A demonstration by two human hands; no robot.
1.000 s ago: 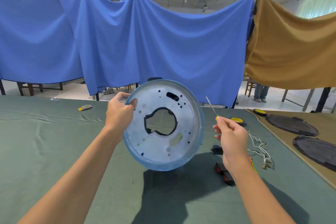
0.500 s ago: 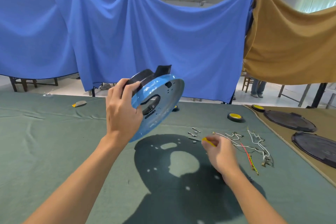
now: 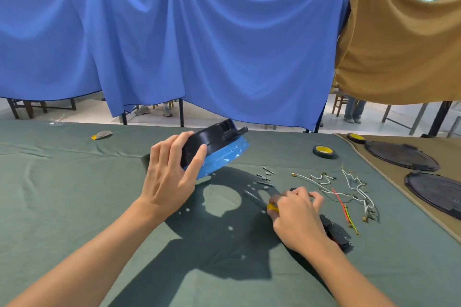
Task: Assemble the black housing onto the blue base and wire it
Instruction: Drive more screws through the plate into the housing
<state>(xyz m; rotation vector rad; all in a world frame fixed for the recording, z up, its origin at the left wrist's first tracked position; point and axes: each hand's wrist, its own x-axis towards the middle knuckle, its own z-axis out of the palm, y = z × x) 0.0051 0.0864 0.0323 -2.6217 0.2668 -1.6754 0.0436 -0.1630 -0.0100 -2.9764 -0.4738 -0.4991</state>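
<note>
Blue round plastic base [image 3: 224, 157] with the black plastic housing [image 3: 212, 139] on top, held tilted above the green-cloth table [image 3: 62, 194]. Left hand [image 3: 169, 177] grips the base's near edge, fingers [image 3: 174, 146] spread over the housing. Below-right of the base, the right hand [image 3: 296, 217] has its fingers curled round a yellow-handled screwdriver [image 3: 272, 207]. Small metal screws [image 3: 265, 177] and white wires [image 3: 349, 189] lie right of the base.

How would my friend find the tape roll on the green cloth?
Start at the green cloth and go to its far right side, beyond the loose wires. The tape roll lies flat there, black with a yellow centre; its twin sits on the brown cloth instead.
</note>
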